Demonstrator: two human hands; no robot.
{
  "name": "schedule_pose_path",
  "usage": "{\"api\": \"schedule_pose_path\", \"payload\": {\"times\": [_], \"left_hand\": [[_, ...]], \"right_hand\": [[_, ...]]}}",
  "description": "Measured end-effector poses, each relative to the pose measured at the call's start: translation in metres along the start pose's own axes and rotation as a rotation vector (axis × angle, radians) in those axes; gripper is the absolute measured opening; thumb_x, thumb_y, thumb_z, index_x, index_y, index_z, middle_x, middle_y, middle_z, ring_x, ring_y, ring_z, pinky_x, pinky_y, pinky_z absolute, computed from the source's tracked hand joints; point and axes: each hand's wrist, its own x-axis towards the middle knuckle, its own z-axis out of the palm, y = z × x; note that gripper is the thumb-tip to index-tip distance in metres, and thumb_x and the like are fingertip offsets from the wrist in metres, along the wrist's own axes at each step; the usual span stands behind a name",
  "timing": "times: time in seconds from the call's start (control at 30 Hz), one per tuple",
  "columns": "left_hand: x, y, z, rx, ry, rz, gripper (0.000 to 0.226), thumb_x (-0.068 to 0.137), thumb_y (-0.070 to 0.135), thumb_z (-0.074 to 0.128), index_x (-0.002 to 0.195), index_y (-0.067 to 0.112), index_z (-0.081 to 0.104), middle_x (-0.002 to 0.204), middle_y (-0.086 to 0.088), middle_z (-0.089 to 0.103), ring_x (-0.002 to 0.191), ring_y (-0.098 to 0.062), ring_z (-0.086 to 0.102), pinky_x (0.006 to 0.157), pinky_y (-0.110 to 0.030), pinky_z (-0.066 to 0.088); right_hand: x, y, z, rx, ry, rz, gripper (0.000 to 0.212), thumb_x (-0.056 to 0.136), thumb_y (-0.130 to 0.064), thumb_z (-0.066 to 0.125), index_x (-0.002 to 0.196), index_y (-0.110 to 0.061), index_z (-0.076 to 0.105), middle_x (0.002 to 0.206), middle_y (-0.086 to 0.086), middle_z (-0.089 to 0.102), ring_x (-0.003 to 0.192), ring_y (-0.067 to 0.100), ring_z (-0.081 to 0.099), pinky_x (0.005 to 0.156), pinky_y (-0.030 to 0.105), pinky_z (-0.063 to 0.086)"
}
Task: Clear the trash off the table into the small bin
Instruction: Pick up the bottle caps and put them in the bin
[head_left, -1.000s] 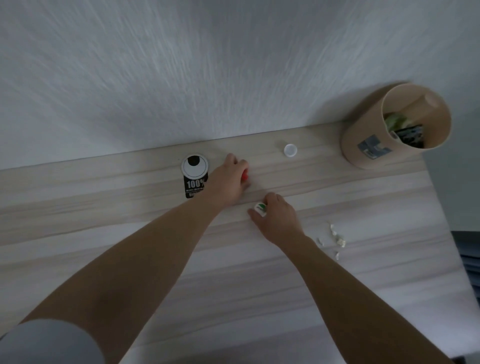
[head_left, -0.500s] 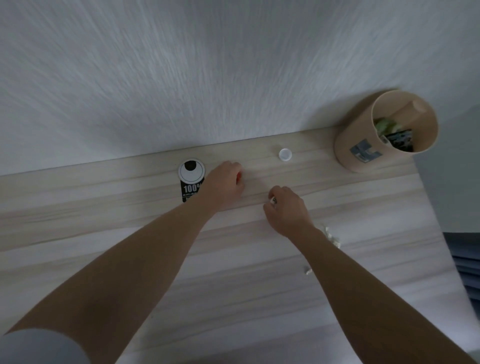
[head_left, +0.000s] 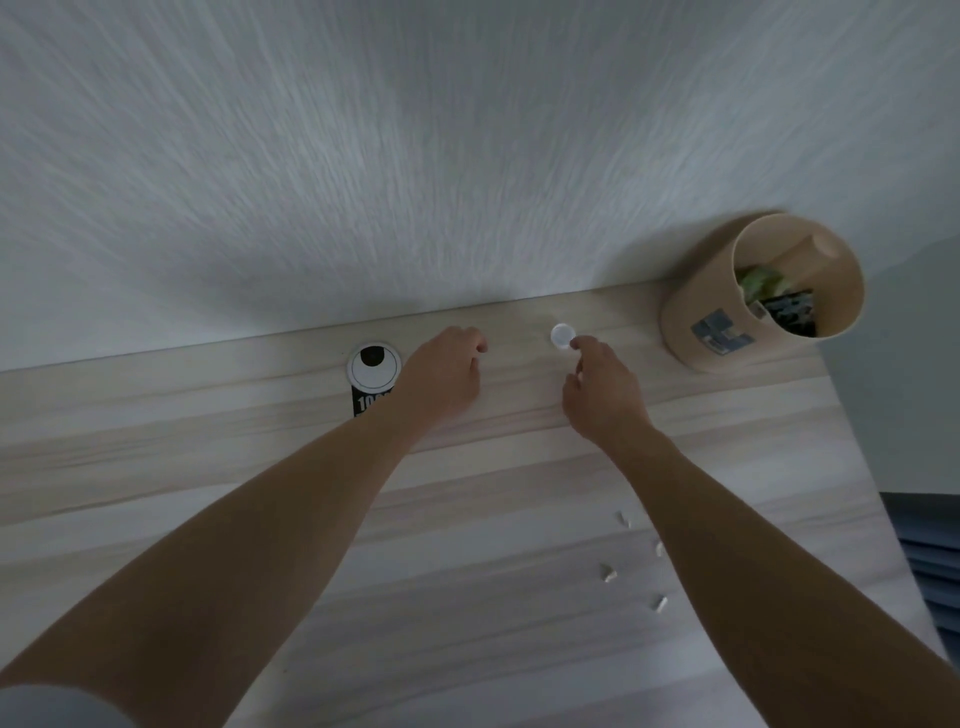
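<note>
A tan round bin stands at the table's far right corner, with green and dark wrappers inside. A white bottle cap lies near the wall, left of the bin. My right hand is curled, and its thumb and forefinger tips touch the cap's right edge. The white-and-green scrap it took is hidden inside it. My left hand is a loose fist near the wall, closed over a small red piece that I cannot see now. A black-and-white tag lies just left of that hand.
Several small white paper bits are scattered beside my right forearm. The pale wooden table ends at the wall behind and at its right edge, where a blue object shows below.
My right hand closed on the white-and-green scrap and moved up and right to the white cap. My left hand closed over the red piece and shifted slightly toward the wall.
</note>
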Motion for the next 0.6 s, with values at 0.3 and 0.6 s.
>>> {"api": "schedule_pose_path", "payload": {"times": [0.3, 0.6], "left_hand": [[0.013, -0.007, 0.003, -0.016, 0.02, 0.028, 0.025, 0.09, 0.016, 0.055, 0.115, 0.015, 0.058, 0.105, -0.002, 0.053, 0.084, -0.019, 0.054, 0.078, -0.034, 0.047], [0.012, -0.02, 0.002, 0.027, 0.048, 0.05, 0.021, 0.092, 0.016, 0.049, 0.109, 0.016, 0.061, 0.105, -0.004, 0.058, 0.084, -0.026, 0.06, 0.074, -0.036, 0.047]], "right_hand": [[0.036, 0.007, 0.005, 0.014, -0.013, 0.088, 0.068, 0.086, -0.039, 0.066, 0.142, -0.018, 0.033, 0.126, 0.015, 0.056, 0.113, 0.034, 0.055, 0.092, 0.037, 0.043], [0.051, 0.003, 0.017, 0.0, -0.051, 0.059, 0.047, 0.087, -0.04, 0.064, 0.126, -0.02, 0.049, 0.114, 0.018, 0.057, 0.103, 0.037, 0.058, 0.084, 0.036, 0.044]]}}
